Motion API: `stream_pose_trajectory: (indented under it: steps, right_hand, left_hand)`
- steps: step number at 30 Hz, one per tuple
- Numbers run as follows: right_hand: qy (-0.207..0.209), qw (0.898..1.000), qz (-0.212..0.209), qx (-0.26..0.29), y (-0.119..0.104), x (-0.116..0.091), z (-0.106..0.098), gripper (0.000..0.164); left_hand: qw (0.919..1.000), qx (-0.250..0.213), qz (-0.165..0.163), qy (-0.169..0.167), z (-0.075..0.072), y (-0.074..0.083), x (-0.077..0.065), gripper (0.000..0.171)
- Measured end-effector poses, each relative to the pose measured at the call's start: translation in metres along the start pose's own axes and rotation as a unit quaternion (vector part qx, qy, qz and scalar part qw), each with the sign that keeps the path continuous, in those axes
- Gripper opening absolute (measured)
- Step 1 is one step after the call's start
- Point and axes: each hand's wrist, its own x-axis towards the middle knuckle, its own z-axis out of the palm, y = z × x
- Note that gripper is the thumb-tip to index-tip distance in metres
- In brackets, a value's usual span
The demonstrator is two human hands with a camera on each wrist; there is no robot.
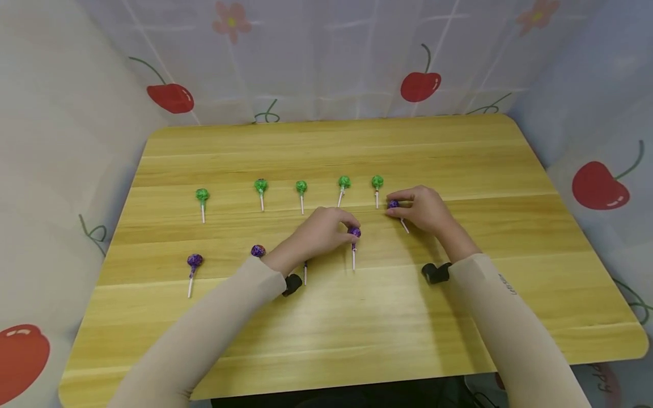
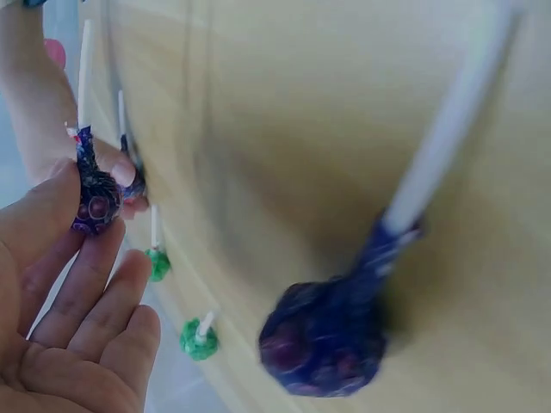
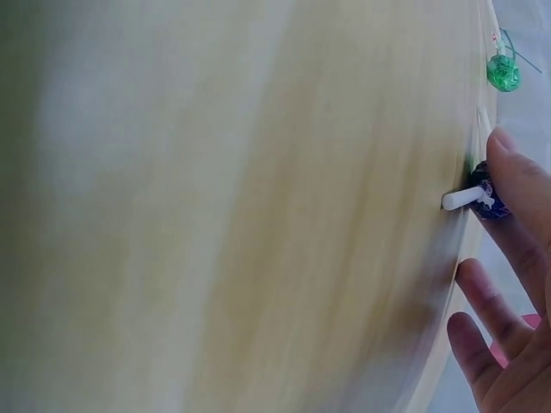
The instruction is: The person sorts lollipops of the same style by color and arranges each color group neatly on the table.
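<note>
My left hand (image 1: 326,229) pinches a purple-wrapped lollipop (image 1: 354,232) by its candy end between thumb and forefinger, its white stick pointing toward me. In the left wrist view that lollipop (image 2: 97,202) shows between the fingertips, the other fingers loosely spread. Farther right, my right hand (image 1: 423,209) pinches another purple lollipop (image 1: 393,204) by the head, with its stick slanting down to the right. The right wrist view shows this lollipop (image 3: 489,191) between thumb and forefinger. Just left of the right hand lies a green lollipop (image 1: 377,181).
More green lollipops (image 1: 301,186) form a row farther back on the wooden table (image 1: 326,351). Nearer lie purple lollipops (image 1: 195,260), one (image 1: 258,250) partly behind my left arm. A cherry-print curtain (image 1: 326,62) hangs at the table's back edge.
</note>
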Motion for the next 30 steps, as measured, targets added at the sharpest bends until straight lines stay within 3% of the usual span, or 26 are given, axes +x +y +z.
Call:
stream_pose_trajectory:
  steps: [8, 22, 30]
  right_hand:
    - [0.003, 1.000, 0.014, -0.003, 0.004, -0.002, 0.000, 0.038]
    - [0.008, 1.000, 0.021, -0.014, -0.001, -0.002, 0.003, 0.037]
    - [0.005, 0.999, 0.040, 0.032, -0.022, -0.018, -0.009, 0.043]
  left_hand:
    - [0.9983, 0.037, 0.031, -0.032, 0.014, -0.001, -0.011, 0.018]
    - [0.9938, 0.100, 0.037, -0.030, 0.020, -0.007, -0.012, 0.013]
    - [0.9935, 0.104, 0.041, -0.025, 0.020, -0.008, -0.013, 0.011]
